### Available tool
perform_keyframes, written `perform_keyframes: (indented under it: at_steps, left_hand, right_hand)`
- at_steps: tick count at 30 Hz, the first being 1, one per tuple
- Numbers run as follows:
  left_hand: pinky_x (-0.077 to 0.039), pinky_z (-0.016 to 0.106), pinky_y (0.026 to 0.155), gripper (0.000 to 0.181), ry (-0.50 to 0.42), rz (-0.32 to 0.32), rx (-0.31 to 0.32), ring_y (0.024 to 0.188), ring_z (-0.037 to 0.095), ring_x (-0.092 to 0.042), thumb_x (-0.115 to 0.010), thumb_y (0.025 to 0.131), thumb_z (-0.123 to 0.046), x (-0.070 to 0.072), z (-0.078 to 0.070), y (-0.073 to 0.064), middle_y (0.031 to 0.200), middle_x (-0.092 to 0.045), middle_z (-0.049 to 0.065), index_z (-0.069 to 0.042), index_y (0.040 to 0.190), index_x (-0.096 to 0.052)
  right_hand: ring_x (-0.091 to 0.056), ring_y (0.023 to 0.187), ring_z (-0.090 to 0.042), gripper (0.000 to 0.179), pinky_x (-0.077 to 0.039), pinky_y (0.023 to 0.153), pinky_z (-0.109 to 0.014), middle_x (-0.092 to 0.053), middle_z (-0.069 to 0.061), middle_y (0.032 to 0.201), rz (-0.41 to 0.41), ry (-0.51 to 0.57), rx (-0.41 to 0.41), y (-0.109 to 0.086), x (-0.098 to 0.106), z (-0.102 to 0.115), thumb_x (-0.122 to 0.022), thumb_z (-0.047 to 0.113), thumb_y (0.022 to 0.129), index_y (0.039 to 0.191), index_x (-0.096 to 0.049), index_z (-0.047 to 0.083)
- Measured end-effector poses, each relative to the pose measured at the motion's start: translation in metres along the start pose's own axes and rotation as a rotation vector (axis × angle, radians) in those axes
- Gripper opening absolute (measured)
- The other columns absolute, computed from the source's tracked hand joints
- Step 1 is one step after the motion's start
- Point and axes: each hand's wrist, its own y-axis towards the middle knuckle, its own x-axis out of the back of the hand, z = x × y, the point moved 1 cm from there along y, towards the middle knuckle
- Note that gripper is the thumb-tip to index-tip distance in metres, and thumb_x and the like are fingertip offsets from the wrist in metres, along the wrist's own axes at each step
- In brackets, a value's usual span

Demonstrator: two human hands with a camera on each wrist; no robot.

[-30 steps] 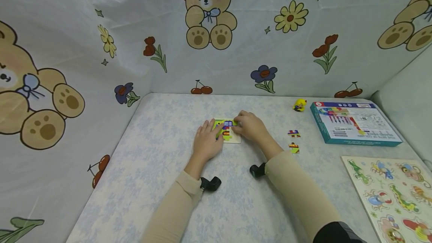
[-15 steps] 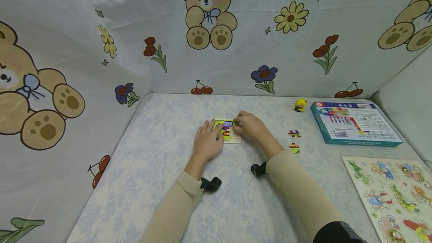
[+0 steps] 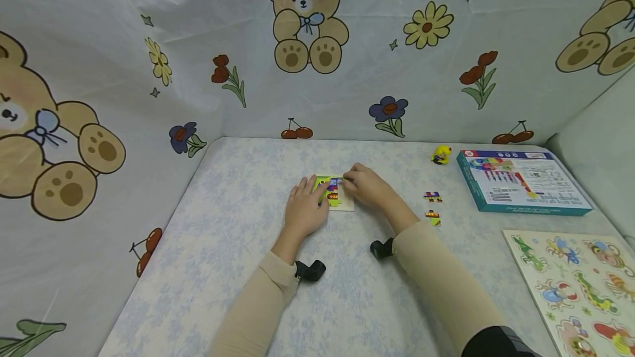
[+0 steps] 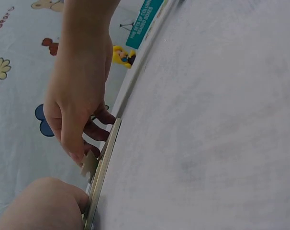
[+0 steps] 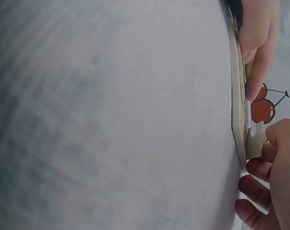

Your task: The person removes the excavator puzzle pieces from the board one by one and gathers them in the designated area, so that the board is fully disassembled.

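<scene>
My left hand [image 3: 306,210] lies flat with extended fingers across the left part of a small jigsaw board [image 3: 345,206]. Bright green, blue and red pieces fill part of the board, some of them hidden under the fingers; its lower right is bare wood. At the board's upper right, my right hand [image 3: 368,185] pinches a jigsaw piece [image 5: 256,141] between thumb and fingers. The piece stands tilted up over the board's edge in the right wrist view, its pale back showing. Two loose jigsaw pieces [image 3: 432,196] lie on the table to the right, one nearer me than the other.
A yellow toy duck [image 3: 440,155] sits near the table's back edge. Beside it lies a flat teal-edged box [image 3: 526,183]. A larger board with insect pictures [image 3: 570,291] lies at the front right. Bear-printed cloth [image 3: 198,26] hangs behind the table.
My right hand has tilted its jigsaw piece up at the board's upper right, so less of the blue window picture shows. The left hand has stayed in place.
</scene>
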Motion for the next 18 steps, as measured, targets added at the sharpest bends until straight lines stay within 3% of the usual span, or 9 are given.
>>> perform_keyframes:
  at_steps: [5, 10, 13, 18]
  left_hand:
    - [-0.011, 0.049, 0.127, 0.05, 0.001, -0.002, 0.0, 0.155, 0.028, -0.014, -0.033, 0.102, -0.041, -0.0005, 0.0001, 0.0003, 0.166, -0.022, 0.001, -0.036, 0.152, -0.04]
    - [-0.011, 0.049, 0.127, 0.05, 0.006, -0.007, 0.001, 0.155, 0.027, -0.015, -0.033, 0.102, -0.041, -0.0011, 0.0003, 0.0007, 0.166, -0.023, 0.001, -0.036, 0.151, -0.041]
    - [-0.011, 0.048, 0.127, 0.05, 0.003, -0.006, 0.001, 0.155, 0.027, -0.015, -0.034, 0.102, -0.041, -0.0009, 0.0002, 0.0002, 0.166, -0.022, 0.001, -0.036, 0.152, -0.041]
    - [-0.01, 0.049, 0.127, 0.05, -0.009, -0.003, 0.0, 0.155, 0.028, -0.014, -0.034, 0.102, -0.04, -0.0002, -0.0003, -0.0004, 0.166, -0.022, 0.002, -0.035, 0.152, -0.041]
  right_hand:
    - [-0.058, 0.098, -0.022, 0.037, -0.052, 0.089, -0.038, -0.059, -0.009, 0.113, -0.009, -0.001, 0.048, -0.0043, 0.0004, -0.0024, -0.057, 0.025, 0.1, 0.13, -0.065, 0.004]
    - [-0.058, 0.099, -0.022, 0.038, -0.052, 0.09, -0.038, -0.06, -0.008, 0.115, -0.022, 0.006, 0.053, -0.0043, -0.0008, -0.0046, -0.066, 0.026, 0.095, 0.127, -0.064, 0.004]
    - [-0.057, 0.102, -0.023, 0.039, -0.051, 0.094, -0.039, -0.059, -0.009, 0.118, -0.018, 0.055, 0.018, -0.0026, -0.002, -0.0059, -0.067, 0.026, 0.094, 0.126, -0.061, 0.004]
    - [-0.054, 0.104, -0.023, 0.036, -0.049, 0.093, -0.038, -0.056, -0.01, 0.118, -0.013, 0.232, -0.093, -0.0008, -0.0028, -0.0076, -0.07, 0.022, 0.092, 0.122, -0.057, 0.006]
